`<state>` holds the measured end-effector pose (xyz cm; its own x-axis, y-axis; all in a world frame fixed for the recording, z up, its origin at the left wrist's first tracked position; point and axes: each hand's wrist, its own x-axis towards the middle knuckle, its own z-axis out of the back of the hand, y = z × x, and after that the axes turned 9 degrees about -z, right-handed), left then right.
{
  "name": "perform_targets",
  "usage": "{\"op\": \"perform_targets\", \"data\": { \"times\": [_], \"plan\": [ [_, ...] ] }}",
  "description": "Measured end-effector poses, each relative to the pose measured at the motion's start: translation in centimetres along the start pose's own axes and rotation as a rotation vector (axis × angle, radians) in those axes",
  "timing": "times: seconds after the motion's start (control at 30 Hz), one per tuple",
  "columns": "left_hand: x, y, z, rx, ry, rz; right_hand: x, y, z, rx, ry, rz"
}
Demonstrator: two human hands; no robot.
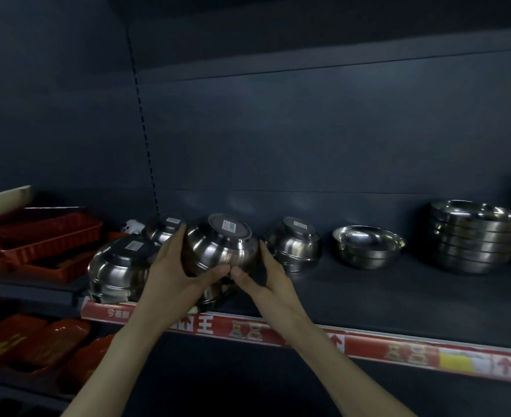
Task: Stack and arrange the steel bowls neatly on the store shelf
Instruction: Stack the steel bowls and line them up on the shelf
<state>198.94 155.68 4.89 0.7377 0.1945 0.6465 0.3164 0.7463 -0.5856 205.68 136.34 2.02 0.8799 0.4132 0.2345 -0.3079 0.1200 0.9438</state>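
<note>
Both hands hold an upside-down steel bowl (pixel 222 246) with a label on its base, tilted toward me above a lower bowl near the shelf's front edge. My left hand (pixel 177 276) grips its left side, fingers behind, thumb in front. My right hand (pixel 261 276) grips its right side the same way; the two thumbs nearly meet. Left of it stands an inverted stack of bowls (pixel 118 267), with another inverted bowl (pixel 164 228) behind. To the right sit an inverted stack (pixel 294 243), upright nested bowls (pixel 367 245) and a tall upright stack (pixel 475 236).
The dark shelf (pixel 398 296) has a red price strip (pixel 368 346) along its front edge. Red plastic trays (pixel 46 236) fill the neighbouring shelf at left, and red dishes (pixel 37 344) lie on the shelf below. A small white object (pixel 133 227) lies behind the bowls.
</note>
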Motion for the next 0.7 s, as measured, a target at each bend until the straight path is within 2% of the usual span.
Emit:
{"op": "perform_targets", "data": {
  "times": [0.17, 0.47, 0.7],
  "plan": [
    [-0.3, -3.5, -3.0, -0.070, -0.015, -0.008, -1.3, 0.4, 4.3, -0.020, -0.117, 0.073],
    [0.4, -9.0, -8.1, -0.205, 0.109, -0.161, -5.1, 2.1, 14.4, -0.077, -0.284, 0.087],
    [0.9, -13.1, -11.2, -0.342, 0.110, -0.230, -8.1, 4.6, 20.3, -0.198, -0.336, 0.092]
  ]
}}
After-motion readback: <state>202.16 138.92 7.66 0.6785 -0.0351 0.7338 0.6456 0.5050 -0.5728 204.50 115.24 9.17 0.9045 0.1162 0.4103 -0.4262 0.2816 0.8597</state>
